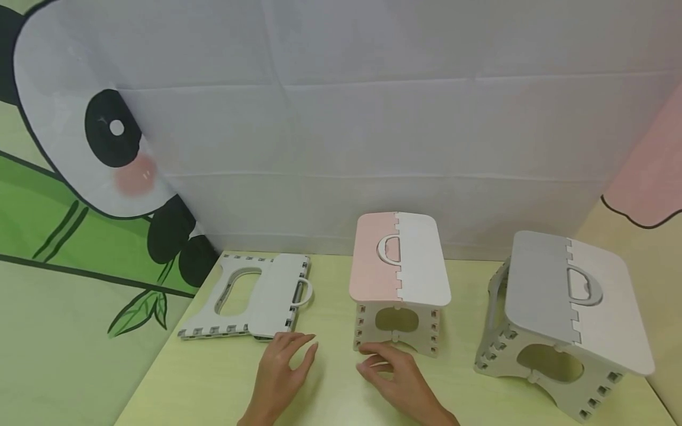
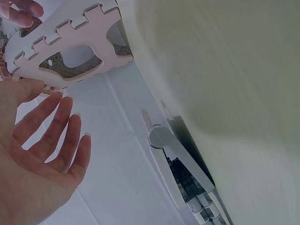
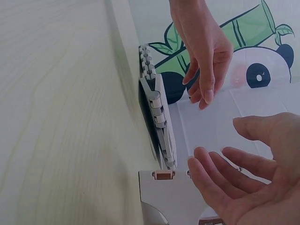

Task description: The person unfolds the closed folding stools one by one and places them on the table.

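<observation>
My left hand hovers over the table front with nothing in it, fingers relaxed and spread. Just beyond its fingertips a white folding stool lies folded flat, its carry handle pointing right. My right hand is empty too, its fingers loosely bent, in front of a pink and white folding stool that stands unfolded. In the right wrist view the right hand's fingers overlap this stool's white leg panel. The left wrist view shows the left hand palm up, holding nothing.
A larger grey and white folding stool stands unfolded at the right of the pale wooden table. Behind the table hangs a white cloth printed with a panda and bamboo.
</observation>
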The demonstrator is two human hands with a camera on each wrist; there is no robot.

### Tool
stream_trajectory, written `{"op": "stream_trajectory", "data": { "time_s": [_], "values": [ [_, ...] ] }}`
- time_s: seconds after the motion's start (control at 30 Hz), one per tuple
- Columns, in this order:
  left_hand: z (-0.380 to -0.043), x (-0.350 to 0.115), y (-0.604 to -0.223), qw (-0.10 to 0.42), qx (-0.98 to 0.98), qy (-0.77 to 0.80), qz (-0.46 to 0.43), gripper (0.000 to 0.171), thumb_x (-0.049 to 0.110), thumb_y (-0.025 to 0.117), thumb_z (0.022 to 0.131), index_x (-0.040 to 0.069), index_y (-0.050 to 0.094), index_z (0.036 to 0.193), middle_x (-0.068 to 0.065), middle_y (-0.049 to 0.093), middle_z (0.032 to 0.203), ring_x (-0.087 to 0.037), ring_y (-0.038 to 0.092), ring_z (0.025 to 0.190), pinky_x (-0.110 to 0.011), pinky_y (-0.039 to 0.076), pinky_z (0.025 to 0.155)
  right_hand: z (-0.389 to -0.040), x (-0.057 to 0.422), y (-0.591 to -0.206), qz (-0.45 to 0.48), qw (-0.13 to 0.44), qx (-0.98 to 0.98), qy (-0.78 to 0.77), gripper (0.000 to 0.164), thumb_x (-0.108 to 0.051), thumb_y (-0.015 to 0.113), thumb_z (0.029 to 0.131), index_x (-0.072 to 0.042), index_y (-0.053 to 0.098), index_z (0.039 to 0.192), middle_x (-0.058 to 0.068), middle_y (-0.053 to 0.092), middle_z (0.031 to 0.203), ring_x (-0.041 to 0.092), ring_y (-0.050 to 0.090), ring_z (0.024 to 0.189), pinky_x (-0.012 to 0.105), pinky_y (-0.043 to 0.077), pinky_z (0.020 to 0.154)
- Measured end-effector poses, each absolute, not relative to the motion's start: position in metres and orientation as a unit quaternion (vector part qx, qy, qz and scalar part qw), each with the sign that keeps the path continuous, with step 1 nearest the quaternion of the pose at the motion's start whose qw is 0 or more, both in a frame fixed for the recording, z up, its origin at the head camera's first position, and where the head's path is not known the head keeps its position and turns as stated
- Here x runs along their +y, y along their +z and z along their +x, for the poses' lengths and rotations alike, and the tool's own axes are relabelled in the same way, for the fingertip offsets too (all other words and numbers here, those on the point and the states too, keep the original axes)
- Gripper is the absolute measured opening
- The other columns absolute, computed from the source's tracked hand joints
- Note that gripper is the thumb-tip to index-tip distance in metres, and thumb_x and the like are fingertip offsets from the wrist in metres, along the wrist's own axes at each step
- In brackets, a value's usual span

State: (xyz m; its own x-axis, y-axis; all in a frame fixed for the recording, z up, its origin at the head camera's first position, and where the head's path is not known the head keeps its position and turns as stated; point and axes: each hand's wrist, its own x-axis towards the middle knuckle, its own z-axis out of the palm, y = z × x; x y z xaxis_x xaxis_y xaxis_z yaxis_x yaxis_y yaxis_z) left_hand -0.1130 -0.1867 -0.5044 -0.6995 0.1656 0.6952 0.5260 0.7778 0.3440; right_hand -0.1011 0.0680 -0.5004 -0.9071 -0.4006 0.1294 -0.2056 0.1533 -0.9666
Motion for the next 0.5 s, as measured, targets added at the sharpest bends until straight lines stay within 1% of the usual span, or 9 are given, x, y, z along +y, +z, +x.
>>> {"op": "stream_trajectory", "data": {
  "time_s": [0.17,0.33,0.5],
  "values": [
    [-0.113,-0.191,-0.505,0.333,-0.887,-0.263,-0.184,0.017,0.017,0.078,0.077,0.014,0.074,0.094,0.004,0.065,0.090,-0.014,0.056,0.086,-0.026,0.042,0.078,-0.102,0.062,-0.501,-0.204,0.094,0.744,-0.629,0.033,-0.031,0.061,0.094,-0.020,0.058,0.125,0.003,0.059,0.122,0.017,0.063,0.098,0.025,0.054,0.078],
    [-0.113,-0.198,-0.505,0.337,-0.887,-0.260,-0.180,0.019,0.015,0.079,0.075,0.013,0.074,0.093,0.003,0.064,0.090,-0.015,0.056,0.085,-0.026,0.041,0.077,-0.102,0.054,-0.503,-0.209,0.104,0.748,-0.621,0.033,-0.033,0.058,0.095,-0.022,0.057,0.126,0.000,0.058,0.125,0.015,0.063,0.100,0.025,0.053,0.080],
    [-0.113,-0.206,-0.507,0.334,-0.891,-0.255,-0.170,0.019,0.017,0.079,0.076,0.013,0.073,0.093,0.004,0.064,0.092,-0.016,0.056,0.087,-0.027,0.040,0.079,-0.104,0.046,-0.503,-0.224,0.091,0.751,-0.614,0.035,-0.034,0.058,0.095,-0.019,0.057,0.126,0.001,0.059,0.122,0.015,0.063,0.099,0.026,0.053,0.082]
  ]
}}
